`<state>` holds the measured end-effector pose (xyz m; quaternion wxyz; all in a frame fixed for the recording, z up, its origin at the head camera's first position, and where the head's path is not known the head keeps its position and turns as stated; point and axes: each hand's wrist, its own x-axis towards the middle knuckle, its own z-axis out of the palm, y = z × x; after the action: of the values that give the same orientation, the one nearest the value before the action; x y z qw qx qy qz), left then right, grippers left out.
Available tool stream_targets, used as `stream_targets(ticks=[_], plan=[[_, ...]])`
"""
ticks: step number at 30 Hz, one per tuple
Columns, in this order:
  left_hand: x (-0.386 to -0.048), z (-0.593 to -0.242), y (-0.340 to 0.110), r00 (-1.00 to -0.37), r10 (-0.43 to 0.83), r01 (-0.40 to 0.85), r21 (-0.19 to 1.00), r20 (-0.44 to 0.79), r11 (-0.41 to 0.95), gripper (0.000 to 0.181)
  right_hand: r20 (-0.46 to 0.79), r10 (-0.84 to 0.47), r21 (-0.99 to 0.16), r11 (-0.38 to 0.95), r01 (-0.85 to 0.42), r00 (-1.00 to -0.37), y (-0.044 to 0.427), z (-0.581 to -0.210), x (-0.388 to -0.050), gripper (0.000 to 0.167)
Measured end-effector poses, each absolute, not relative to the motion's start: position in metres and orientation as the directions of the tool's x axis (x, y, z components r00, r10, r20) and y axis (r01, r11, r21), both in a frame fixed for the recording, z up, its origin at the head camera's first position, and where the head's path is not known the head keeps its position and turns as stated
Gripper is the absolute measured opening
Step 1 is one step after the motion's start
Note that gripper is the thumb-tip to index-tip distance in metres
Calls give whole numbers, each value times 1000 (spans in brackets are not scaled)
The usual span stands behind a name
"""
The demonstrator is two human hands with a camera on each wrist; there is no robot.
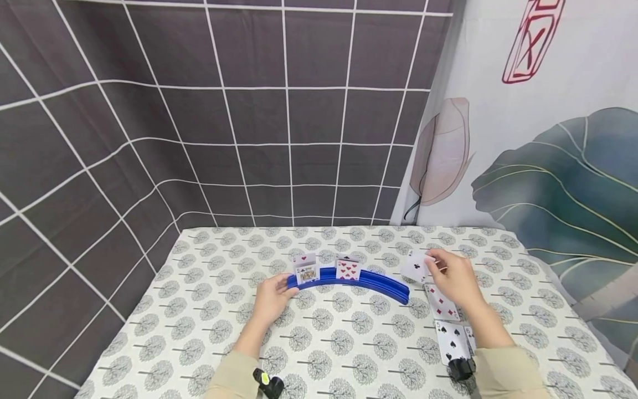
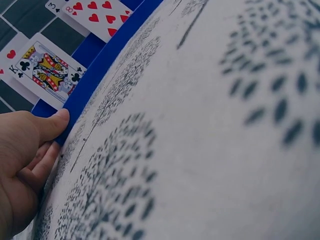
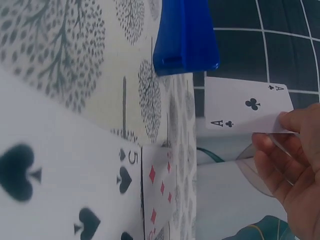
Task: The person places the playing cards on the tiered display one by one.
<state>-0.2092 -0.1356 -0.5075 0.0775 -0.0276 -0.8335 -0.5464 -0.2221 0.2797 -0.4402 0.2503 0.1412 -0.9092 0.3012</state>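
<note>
My left hand (image 1: 269,299) grips the left end of a curved blue card holder (image 1: 384,285), thumb along its front. In the holder's left part a king of clubs (image 2: 47,70) stands before a heart card (image 1: 304,259). Further right an eight of hearts (image 2: 97,15) stands in front of a black three (image 2: 53,6), mostly hidden. My right hand (image 1: 456,277) pinches an ace of clubs (image 3: 240,105) by one edge between thumb and fingers. That card is held up beyond the holder's right end, apart from it.
Under and beside my right forearm lie a diamond card (image 1: 442,303), a five of spades (image 1: 452,341) and a partly covered card (image 1: 469,335). A tree-patterned cloth (image 1: 319,363) covers the table. Behind it hangs a dark gridded curtain (image 1: 254,116).
</note>
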Motion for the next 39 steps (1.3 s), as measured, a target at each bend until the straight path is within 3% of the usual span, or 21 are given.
stream_targets(ticks=[17,31,39], plan=[[-210,-510,-137,-989,-38,117,911,143,395,41,545,-120,-482,765,-427,-830,261,-440,-227,13],[-210,-510,-137,-988,-34,126,909,151,398,40,596,-151,-458,743,-488,-789,246,-440,-233,10],[-210,-510,-136,-989,-39,117,915,143,387,40,574,-144,-491,728,-479,-806,237,-433,-233,11]])
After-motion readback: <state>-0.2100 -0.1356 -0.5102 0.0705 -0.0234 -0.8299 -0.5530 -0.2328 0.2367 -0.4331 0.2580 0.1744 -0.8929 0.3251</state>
